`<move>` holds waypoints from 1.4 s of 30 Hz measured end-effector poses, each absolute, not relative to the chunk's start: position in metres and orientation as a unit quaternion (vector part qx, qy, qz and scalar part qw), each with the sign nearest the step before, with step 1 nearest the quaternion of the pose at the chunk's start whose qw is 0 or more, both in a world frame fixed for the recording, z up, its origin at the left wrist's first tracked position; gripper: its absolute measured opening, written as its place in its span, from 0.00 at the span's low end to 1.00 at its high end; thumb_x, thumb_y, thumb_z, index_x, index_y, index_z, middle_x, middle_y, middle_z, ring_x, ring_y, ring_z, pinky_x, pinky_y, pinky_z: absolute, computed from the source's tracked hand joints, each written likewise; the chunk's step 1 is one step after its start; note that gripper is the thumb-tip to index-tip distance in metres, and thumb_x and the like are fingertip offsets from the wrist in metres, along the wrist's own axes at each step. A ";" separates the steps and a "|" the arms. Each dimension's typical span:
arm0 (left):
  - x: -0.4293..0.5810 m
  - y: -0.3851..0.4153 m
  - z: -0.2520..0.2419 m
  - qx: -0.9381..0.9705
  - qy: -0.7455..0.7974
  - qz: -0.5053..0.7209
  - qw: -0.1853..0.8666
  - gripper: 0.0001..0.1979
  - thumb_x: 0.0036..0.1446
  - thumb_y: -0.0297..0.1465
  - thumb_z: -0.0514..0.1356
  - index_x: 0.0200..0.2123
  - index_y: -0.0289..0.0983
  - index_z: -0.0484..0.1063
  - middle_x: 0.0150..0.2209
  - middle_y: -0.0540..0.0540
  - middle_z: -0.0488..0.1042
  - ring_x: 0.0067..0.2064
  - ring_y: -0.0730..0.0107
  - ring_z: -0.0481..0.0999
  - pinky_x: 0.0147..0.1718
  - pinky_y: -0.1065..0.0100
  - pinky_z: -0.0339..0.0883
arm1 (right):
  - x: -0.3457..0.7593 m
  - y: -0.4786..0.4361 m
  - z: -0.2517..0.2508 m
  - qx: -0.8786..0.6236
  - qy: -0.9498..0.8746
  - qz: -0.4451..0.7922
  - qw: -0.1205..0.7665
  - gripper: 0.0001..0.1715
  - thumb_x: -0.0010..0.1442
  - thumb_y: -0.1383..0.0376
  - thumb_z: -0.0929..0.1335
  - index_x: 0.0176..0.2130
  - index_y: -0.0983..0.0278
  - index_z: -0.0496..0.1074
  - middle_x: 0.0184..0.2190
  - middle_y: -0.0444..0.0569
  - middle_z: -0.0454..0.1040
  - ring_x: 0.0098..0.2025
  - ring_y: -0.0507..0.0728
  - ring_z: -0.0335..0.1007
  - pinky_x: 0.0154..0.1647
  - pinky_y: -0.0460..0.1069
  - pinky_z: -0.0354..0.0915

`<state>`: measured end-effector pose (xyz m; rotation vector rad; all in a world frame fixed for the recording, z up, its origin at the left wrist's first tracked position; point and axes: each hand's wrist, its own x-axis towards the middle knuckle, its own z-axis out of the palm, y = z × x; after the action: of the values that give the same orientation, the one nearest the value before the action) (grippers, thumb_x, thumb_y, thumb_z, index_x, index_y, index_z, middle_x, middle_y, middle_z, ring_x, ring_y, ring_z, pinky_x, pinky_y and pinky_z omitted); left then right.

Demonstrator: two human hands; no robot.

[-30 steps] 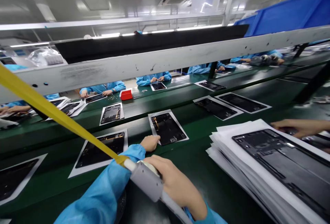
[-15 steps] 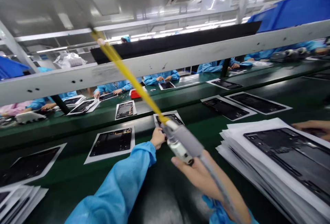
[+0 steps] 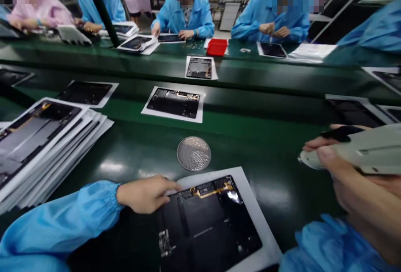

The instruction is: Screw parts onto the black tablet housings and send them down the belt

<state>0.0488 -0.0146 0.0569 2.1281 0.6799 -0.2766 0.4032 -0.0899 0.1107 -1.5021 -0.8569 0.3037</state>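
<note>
My left hand (image 3: 145, 194) pinches the upper left edge of a black tablet housing (image 3: 209, 226). The housing lies open side up on a white paper sheet (image 3: 250, 205), with gold flex cables along its top. At the right, my right hand (image 3: 347, 176) is wrapped around a pale electric screwdriver (image 3: 372, 148) with a black lever. Its nose points left, raised and apart from the housing. Its rear end is outside the frame.
A round perforated metal disc (image 3: 194, 153) is set in the green bench (image 3: 140, 146) beyond the housing. A stack of housings and paper (image 3: 62, 159) stands left. Another housing (image 3: 175, 102) lies ahead. Co-workers (image 3: 188, 13) sit across, near a red bin (image 3: 217, 47).
My view has tipped downward. The left hand has drawn the housing and its paper closer to me. My right hand, holding the screwdriver, has moved to the right, away from the left hand.
</note>
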 end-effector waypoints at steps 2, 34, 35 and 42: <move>0.046 -0.029 0.045 0.893 0.258 -0.112 0.351 0.18 0.57 0.22 0.55 0.50 0.36 0.73 0.42 0.43 0.75 0.38 0.65 0.73 0.36 0.69 0.66 | 0.385 -0.077 0.108 -0.624 -0.378 0.192 0.656 0.24 0.43 0.62 0.79 0.41 0.60 0.75 0.33 0.47 0.76 0.34 0.59 0.73 0.42 0.59 0.69; 0.085 -0.055 0.004 0.965 0.232 0.090 0.085 0.05 0.59 0.24 0.57 0.33 0.30 0.72 0.32 0.40 0.67 0.35 0.59 0.65 0.31 0.62 0.62 | 0.288 -0.035 0.041 -0.490 -0.465 0.424 0.603 0.11 0.56 0.73 0.71 0.40 0.61 0.74 0.25 0.41 0.71 0.28 0.53 0.69 0.38 0.55 0.69; 0.085 -0.055 0.004 0.965 0.232 0.089 0.088 0.05 0.60 0.24 0.57 0.33 0.30 0.72 0.32 0.40 0.67 0.35 0.59 0.66 0.31 0.62 0.62 | 0.288 -0.035 0.041 -0.492 -0.462 0.422 0.605 0.11 0.56 0.73 0.71 0.39 0.61 0.74 0.25 0.41 0.72 0.28 0.53 0.69 0.38 0.55 0.69; 0.085 -0.056 0.005 0.960 0.227 0.139 0.084 0.07 0.61 0.23 0.55 0.31 0.31 0.71 0.32 0.41 0.67 0.34 0.61 0.66 0.30 0.62 0.61 | 0.286 -0.037 0.042 -0.475 -0.488 0.425 0.597 0.12 0.58 0.73 0.70 0.42 0.60 0.75 0.24 0.42 0.72 0.28 0.53 0.69 0.37 0.54 0.68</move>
<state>0.0848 -0.0555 0.0051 2.8651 0.6785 0.4147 0.2856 -0.0366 0.0424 -1.1019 -1.1334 0.9860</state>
